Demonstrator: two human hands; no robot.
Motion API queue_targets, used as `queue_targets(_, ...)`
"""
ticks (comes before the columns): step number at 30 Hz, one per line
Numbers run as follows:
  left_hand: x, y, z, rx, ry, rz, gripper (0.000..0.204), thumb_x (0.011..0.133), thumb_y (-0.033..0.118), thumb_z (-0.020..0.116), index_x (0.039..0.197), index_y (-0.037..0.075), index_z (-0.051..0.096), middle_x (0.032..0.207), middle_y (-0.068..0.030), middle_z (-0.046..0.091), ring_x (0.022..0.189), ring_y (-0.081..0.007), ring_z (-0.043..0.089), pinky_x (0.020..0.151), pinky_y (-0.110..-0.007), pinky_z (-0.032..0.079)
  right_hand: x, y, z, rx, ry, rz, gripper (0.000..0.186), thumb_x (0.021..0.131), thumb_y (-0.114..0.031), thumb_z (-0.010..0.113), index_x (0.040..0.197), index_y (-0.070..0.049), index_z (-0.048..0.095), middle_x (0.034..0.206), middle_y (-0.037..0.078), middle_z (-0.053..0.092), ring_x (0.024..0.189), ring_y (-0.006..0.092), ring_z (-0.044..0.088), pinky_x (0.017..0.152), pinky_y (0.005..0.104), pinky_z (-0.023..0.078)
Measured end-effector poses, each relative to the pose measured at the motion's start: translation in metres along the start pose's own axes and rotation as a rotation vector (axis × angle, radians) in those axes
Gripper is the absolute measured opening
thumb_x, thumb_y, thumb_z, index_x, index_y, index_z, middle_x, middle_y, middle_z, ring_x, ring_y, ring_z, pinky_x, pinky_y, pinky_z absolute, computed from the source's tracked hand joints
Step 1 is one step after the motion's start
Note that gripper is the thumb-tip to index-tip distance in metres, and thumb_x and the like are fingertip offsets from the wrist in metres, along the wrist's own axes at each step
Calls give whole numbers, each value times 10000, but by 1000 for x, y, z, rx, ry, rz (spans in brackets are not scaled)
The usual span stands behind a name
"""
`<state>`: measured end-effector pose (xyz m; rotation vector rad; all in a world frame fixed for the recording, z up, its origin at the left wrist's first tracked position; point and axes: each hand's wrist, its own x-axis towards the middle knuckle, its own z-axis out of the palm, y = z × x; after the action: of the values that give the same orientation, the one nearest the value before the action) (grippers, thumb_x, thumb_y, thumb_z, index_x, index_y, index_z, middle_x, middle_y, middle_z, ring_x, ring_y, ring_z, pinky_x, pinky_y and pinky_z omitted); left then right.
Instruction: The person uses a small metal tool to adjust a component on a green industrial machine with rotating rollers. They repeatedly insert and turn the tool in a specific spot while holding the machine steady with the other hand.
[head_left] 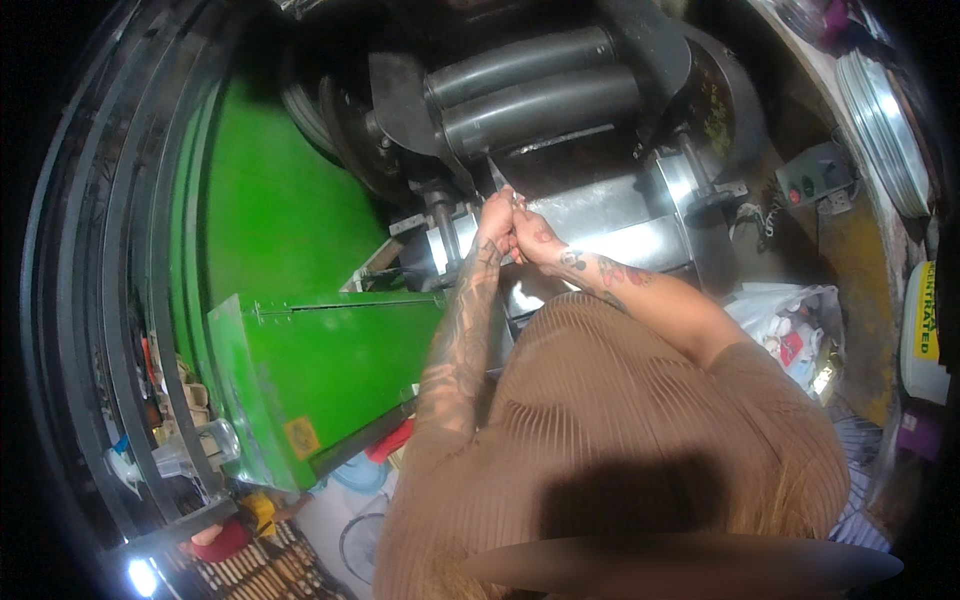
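Observation:
My left hand (496, 218) and my right hand (535, 236) meet at the middle, closed round a thin pale strip (500, 174), its lower part mostly hidden by my fingers. The strip's upper end reaches toward the lower of two dark steel rollers (540, 107) of a large machine. Just beyond my hands lies a shiny metal plate (600, 240), beneath the rollers and between two upright bolts at its sides. I cannot tell whether the strip touches the roller.
A green metal cabinet (320, 380) and barred railing (120, 300) stand left. At right are a switch box (808, 175), stacked metal discs (870, 130), a plastic bag (780, 315) and a white jug with yellow label (925, 370). Assorted items sit lower left.

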<state>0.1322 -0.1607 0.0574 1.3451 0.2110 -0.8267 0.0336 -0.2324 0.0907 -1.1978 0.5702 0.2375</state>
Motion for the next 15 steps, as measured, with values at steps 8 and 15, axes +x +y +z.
queue_targets(8, -22, 2, -2, 2, 30, 82, 359, 1130, 407, 435, 1044, 83, 563, 784, -45, 611, 508, -179, 541, 397, -342, 414, -13, -1, 5, -129, 23, -83, 591, 1132, -530, 299, 958, -30, 561, 690, 25, 541, 472, 125, 512, 426, 283, 461)
queue_targets(15, -6, 3, -9, -24, 53, 18, 363, 1125, 407, 436, 1003, 90, 564, 735, -46, 594, 434, -184, 498, 330, -329, 370, 1, -1, 10, 5, -17, -16, 544, 1136, -493, 317, 971, -41, 571, 706, 39, 568, 513, 129, 524, 445, 283, 454)
